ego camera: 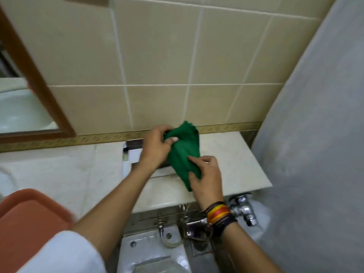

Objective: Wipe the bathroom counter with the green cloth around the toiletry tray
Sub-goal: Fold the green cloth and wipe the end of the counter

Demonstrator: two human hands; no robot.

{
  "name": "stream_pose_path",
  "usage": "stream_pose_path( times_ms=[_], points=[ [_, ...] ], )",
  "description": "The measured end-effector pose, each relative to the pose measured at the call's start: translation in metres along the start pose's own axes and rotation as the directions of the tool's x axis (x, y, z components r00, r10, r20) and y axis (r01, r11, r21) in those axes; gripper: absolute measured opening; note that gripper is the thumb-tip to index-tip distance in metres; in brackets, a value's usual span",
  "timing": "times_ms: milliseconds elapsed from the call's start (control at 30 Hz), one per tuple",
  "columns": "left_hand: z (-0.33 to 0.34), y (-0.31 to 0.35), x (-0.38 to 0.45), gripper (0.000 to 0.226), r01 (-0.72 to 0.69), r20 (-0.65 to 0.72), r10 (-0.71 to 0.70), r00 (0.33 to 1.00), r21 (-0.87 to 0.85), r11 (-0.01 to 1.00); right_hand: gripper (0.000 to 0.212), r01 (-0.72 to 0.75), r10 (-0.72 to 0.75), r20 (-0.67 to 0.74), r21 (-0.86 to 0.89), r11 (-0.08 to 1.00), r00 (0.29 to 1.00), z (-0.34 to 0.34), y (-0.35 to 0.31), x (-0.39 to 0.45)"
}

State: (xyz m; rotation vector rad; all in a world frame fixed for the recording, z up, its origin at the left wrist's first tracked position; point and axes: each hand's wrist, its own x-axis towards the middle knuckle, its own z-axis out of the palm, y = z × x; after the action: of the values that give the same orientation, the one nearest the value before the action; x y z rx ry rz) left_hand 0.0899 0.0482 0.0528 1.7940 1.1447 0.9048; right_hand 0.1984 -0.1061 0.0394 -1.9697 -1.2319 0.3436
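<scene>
The green cloth (183, 148) is bunched up and held above the pale marble counter (232, 154), close to the tiled back wall. My left hand (157, 148) pinches its upper left part between thumb and fingers. My right hand (206, 174) grips its lower end, with coloured bands on that wrist. Under my left hand lies a shiny dark toiletry tray (133, 146) with something white on it, mostly hidden by my hand and the cloth.
A wood-framed mirror (33, 85) hangs at the left. A reddish-brown plastic lid or tray (29, 219) sits at the lower left. A chrome tap valve (243, 209) and a toilet fitting are below the counter's front edge. A grey wall stands at the right.
</scene>
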Motion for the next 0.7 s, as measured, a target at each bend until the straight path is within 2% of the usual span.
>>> stream_pose_path(
  times_ms=[100, 200, 267, 367, 433, 533, 700],
  points=[
    [0.092, 0.019, -0.001, 0.029, -0.070, 0.095, 0.063, 0.993, 0.072, 0.995, 0.048, -0.102, 0.103, -0.004, -0.165, 0.981, 0.995, -0.043, 0.060, 0.005],
    [0.139, 0.003, -0.031, 0.036, -0.216, 0.185, 0.169, 0.968, 0.272, 0.938, 0.042, -0.183, 0.251, 0.157, -0.356, 0.917, 0.955, -0.058, 0.111, 0.009],
    [0.142, -0.017, -0.054, 0.045, -0.375, 0.300, 0.273, 0.914, 0.370, 0.850, 0.044, -0.102, 0.210, 0.173, -0.486, 0.868, 0.962, -0.055, 0.135, 0.016],
    [0.124, -0.047, -0.077, 0.053, -0.573, 0.471, 0.363, 0.804, 0.454, 0.682, 0.059, 0.114, 0.026, 0.270, -0.492, 0.863, 0.963, -0.031, 0.151, 0.033],
    [0.113, -0.059, -0.082, 0.058, -0.658, 0.561, 0.383, 0.734, 0.449, 0.604, 0.061, 0.176, -0.002, 0.328, -0.501, 0.847, 0.945, -0.012, 0.157, 0.049],
    [0.110, -0.066, -0.078, 0.064, -0.687, 0.639, 0.350, 0.685, 0.407, 0.602, 0.061, 0.156, 0.001, 0.306, -0.487, 0.859, 0.952, 0.000, 0.168, 0.094],
    [0.114, -0.074, -0.074, 0.064, -0.652, 0.642, 0.309, 0.701, 0.403, 0.642, 0.061, 0.070, 0.065, 0.250, -0.495, 0.866, 0.966, -0.023, 0.212, 0.179]
  ],
)
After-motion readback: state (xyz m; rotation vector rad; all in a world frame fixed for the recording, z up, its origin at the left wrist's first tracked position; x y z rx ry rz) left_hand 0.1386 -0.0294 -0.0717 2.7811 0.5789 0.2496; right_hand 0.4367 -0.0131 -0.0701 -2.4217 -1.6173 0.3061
